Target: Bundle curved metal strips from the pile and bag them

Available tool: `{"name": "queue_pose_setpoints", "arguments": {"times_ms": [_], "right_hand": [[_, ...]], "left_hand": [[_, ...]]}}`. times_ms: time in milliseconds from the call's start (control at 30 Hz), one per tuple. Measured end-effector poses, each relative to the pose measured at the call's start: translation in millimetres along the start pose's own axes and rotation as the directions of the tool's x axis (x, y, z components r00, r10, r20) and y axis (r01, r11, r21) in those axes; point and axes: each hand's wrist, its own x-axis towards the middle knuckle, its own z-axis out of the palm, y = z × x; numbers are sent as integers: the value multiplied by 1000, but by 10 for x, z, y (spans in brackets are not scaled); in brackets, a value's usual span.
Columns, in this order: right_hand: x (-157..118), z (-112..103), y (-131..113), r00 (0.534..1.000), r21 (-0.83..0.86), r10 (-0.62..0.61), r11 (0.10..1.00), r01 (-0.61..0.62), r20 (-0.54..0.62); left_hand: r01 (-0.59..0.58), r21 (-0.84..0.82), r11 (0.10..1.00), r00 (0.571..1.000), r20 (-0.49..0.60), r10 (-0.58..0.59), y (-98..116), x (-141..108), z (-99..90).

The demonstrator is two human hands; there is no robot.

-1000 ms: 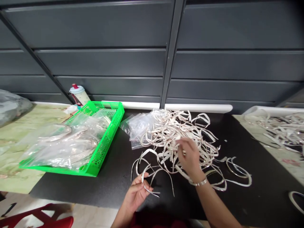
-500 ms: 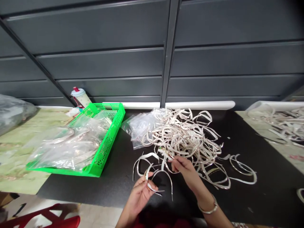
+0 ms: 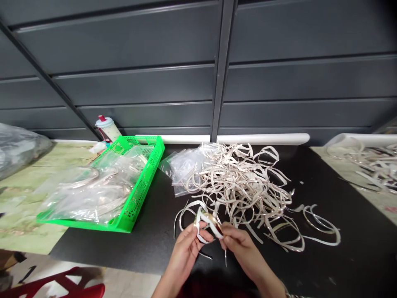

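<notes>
Thin white-and-gold headbands lie in a tangled pile on the dark table. In front of it, my left hand has its thumb and fingers closed around a white headband. Close beside it, my right hand pinches another headband, white on one face and shiny gold on the other. The upper parts of these two bands meet or overlap between my hands; exactly how they touch I cannot tell. One loose headband rests on the table just beyond my left hand.
To the left stands a green perforated basket holding clear bags with headbands. Flat clear plastic bags lie by the pile's left side. A drinking bottle is behind the basket. More headbands lie far right.
My right hand has drawn back from the pile, down towards my left hand, bringing a headband with it. The two held bands are now together, where before they were apart.
</notes>
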Motion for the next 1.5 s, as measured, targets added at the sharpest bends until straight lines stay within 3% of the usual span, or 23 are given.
{"name": "queue_pose_setpoints", "arguments": {"times_ms": [100,200,233,300,367,433,500,600,667,733,800,900,1000,1033,1100,1233,1333,1367,1433,1500], "right_hand": [[-11,-13,-35,997,-213,-71,975,68,-7],[-16,-81,-185,992,-434,-118,892,125,44],[-11,-89,-244,990,-490,-99,861,133,96],[14,-62,-340,976,-553,-20,822,140,219],[63,16,-377,958,-551,43,825,127,285],[131,119,-343,961,-483,76,873,65,266],[207,212,-253,972,-359,107,933,-26,207],[338,297,-79,984,-251,149,961,-120,97],[456,309,16,992,-303,121,947,-108,23],[622,292,70,1000,-426,29,904,-31,-12],[840,263,81,995,-607,-101,790,87,11],[1214,239,70,967,-870,-204,436,231,154],[1524,259,114,967,-963,-80,95,251,244],[1596,266,147,970,-969,-34,30,244,243],[1692,267,227,973,-973,20,-18,232,232],[1729,194,323,975,-974,19,47,222,223],[1656,119,265,981,-972,-43,130,194,190],[1610,99,225,986,-962,-76,216,165,152],[1487,76,135,992,-845,-123,528,90,28],[1334,75,54,991,-532,-94,846,30,-94]], "left_hand": [[-124,77,989,982,-134,133,35,-3,-34],[-293,321,900,888,-256,381,166,-28,-133],[-310,422,852,869,-237,434,218,-44,-158],[-290,594,750,892,-117,437,302,-86,-171],[-260,701,664,947,51,317,327,-125,-136],[-255,742,620,967,198,161,283,-149,-82],[-249,727,640,960,272,65,189,-155,-48],[-189,561,806,963,268,38,26,-133,-74],[-119,371,921,972,233,31,-55,-104,-144],[-61,196,979,981,191,23,-104,-70,-246],[-15,48,999,987,160,7,-127,-39,-369],[55,-149,987,979,203,-24,-145,-17,-552],[85,-273,958,969,246,-16,-162,-26,-671],[89,-298,950,967,253,-11,-167,-32,-692],[90,-326,941,964,265,0,-175,-41,-711],[91,-339,936,959,284,10,-193,-33,-721],[106,-329,938,958,287,-8,-213,-14,-731],[111,-326,939,958,286,-14,-218,-8,-733],[123,-324,938,961,275,-31,-219,1,-731],[144,-333,932,962,268,-53,-207,6,-720]]}}
